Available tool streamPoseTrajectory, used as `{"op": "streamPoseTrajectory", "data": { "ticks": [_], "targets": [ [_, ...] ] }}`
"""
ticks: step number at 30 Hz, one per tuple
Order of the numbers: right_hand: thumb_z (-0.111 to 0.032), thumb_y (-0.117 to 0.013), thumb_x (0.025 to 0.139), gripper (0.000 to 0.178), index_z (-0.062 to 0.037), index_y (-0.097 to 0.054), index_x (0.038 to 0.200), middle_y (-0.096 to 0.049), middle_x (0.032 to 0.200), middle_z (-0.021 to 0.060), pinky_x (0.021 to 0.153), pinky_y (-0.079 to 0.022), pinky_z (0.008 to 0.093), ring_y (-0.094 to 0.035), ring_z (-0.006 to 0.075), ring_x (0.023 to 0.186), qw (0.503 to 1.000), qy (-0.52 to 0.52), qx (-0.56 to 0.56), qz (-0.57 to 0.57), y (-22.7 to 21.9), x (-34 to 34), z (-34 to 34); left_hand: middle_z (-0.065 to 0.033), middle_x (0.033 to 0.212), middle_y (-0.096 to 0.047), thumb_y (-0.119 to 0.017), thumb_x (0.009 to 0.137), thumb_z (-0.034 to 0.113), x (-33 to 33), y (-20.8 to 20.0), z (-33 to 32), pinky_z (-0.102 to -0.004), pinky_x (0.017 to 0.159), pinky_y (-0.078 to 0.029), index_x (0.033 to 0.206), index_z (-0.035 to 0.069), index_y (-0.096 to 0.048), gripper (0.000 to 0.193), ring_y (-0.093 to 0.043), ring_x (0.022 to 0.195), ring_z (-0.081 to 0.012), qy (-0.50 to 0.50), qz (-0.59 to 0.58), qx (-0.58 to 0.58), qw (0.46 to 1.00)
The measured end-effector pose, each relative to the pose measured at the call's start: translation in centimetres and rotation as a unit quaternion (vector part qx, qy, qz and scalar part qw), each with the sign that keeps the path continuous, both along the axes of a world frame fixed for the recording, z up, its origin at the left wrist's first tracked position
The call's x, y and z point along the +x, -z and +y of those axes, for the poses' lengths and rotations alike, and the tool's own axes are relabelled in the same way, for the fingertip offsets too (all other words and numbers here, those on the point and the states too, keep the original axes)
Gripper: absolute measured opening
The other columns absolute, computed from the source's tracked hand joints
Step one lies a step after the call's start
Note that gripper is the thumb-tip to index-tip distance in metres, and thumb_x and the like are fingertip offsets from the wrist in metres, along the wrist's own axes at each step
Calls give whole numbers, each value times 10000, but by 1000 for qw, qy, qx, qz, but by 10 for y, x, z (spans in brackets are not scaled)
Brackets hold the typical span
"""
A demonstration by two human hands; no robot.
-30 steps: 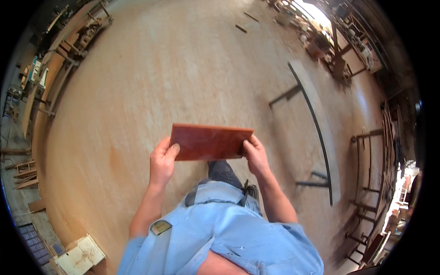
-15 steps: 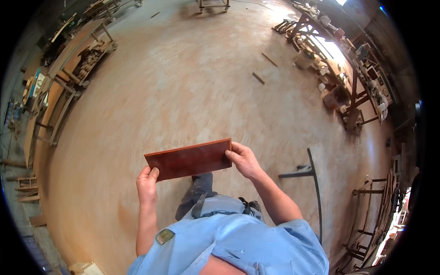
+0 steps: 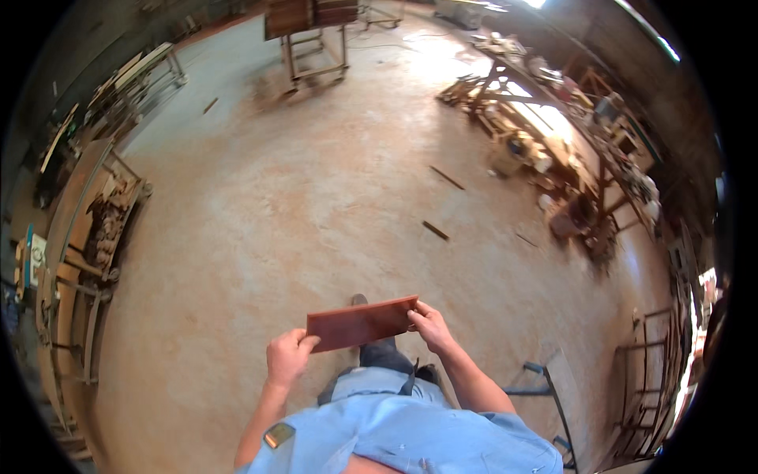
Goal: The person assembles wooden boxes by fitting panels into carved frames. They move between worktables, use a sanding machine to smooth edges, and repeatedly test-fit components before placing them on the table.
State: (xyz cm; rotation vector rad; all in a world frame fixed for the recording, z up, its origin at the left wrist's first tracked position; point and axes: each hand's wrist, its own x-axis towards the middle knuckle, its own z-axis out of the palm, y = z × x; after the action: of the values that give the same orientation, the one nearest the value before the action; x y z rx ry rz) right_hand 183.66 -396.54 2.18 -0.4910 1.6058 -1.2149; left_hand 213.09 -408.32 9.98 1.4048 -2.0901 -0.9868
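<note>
In front of my body I carry a flat, reddish-brown wooden board, rectangular and glossy, its long side running left to right and its right end a little higher. My left hand is closed on the left end, thumb over the face. At the opposite end my right hand grips the edge, thumb on the near face and fingers behind. The fingers behind the board are partly hidden. One shoe shows just past the board's upper edge.
A wheeled rack with stacked dark boards stands far ahead. Loose wood strips lie on the floor. Cluttered workbenches line the right; a cart of wood scraps stands left. A metal stand is close by my right arm.
The view has tilted up and moved forward, so the far rack now shows. The board sits lower in the picture and further right, still in both hands.
</note>
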Motion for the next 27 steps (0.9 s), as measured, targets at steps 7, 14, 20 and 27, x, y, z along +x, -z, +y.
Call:
{"op": "streamPoseTrajectory", "data": {
  "ticks": [7, 14, 20, 27],
  "targets": [
    [-168, -510, 985, 288, -19, -614, 1208, -627, 889, -14, 624, -433, 238, -527, 72, 699, 988, -111, -4, -105, -17, -29, -330, 16, 555, -554, -711, 873, 139, -9, -8, -267, -245, 461, -418, 730, 15, -626, 207, -508, 504, -50, -204, 145, 169, 953],
    [-170, -551, 965, 196, -9, -640, 1034, -630, 786, 7, 586, -473, 259, -574, 94, 658, 964, -257, -15, -66, -40, -51, -656, -2, 505, -532, -702, 899, 193, 7, 28, -533, -250, 411, -381, 635, 36, -531, 352, -475, 442, -53, -273, 152, 129, 941],
    [-176, -538, 977, 232, 12, -602, 1095, -641, 831, 46, 586, -489, 265, -593, 121, 661, 982, -179, 5, -67, -25, -76, -888, -67, 560, -590, -770, 818, 246, -29, 37, -813, -305, 476, -432, 677, 1, -613, 324, -506, 489, -109, -265, 57, 104, 957],
    [-154, -490, 992, 186, -27, -592, 1083, -654, 902, 55, 635, -498, 277, -612, 131, 719, 977, -90, -24, -192, -9, -98, -1180, -108, 601, -616, -752, 830, 293, -74, 21, -1156, -342, 528, -477, 746, 15, -635, 314, -597, 537, -185, -255, 23, 44, 966]
  ]
}}
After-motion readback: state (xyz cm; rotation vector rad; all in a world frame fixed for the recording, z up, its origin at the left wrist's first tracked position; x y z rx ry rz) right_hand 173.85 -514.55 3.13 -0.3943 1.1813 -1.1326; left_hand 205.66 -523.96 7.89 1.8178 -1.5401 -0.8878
